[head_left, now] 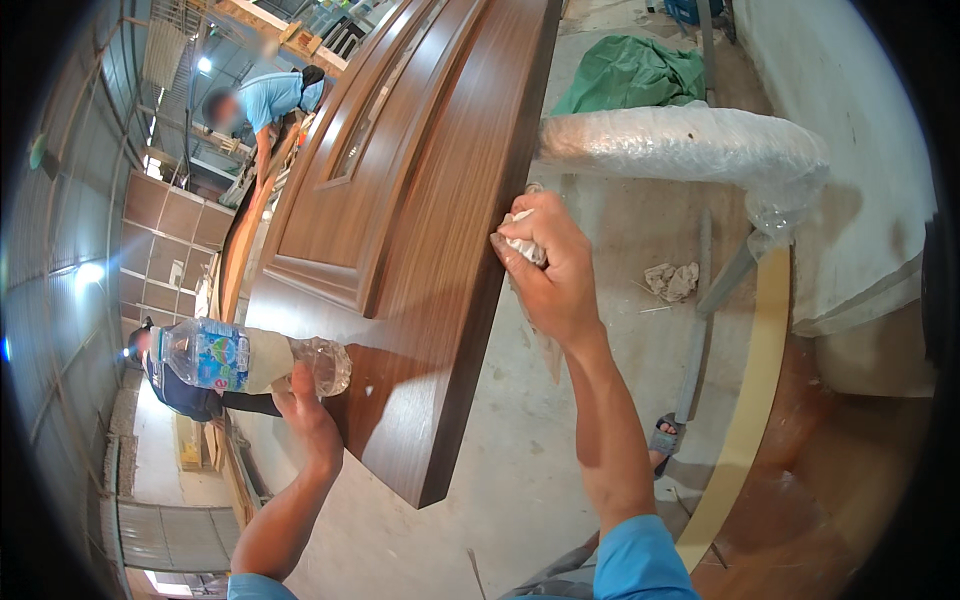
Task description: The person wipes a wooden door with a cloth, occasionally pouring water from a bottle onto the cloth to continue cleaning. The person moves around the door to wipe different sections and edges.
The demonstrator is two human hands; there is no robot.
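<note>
Blue sleeves at the lower edge, both forearms reaching up to a brown wood-grain door panel lying flat and running away from the camera. Left hand sits under a clear plastic bottle with a coloured label, held sideways over the panel's near left corner; fingers are mostly hidden behind it, so it reads as propping or cupping the bottle, grip not fully visible. Bottle cap end points left and is hard to make out. Right hand is closed round a crumpled white rag, pressed against the panel's right edge about midway along.

Progress, as a judgement: wiping of the edge looks underway. Near corner surface has a shinier patch beside the bottle, possibly wet or just glare, can't tell. No clear line between wiped and unwiped areas, so the share done is unclear; the far stretch of edge beyond the rag looks untouched.

Around: bare concrete floor below the panel, a sandalled foot, a crumpled scrap on the floor. Pale curved strip at right. Roll in bubble wrap lies across just beyond the right hand and could crowd the rag's path further up the edge. Green tarp behind it. Far left, another person in a blue shirt bends over the same run of panels, well apart.
</note>
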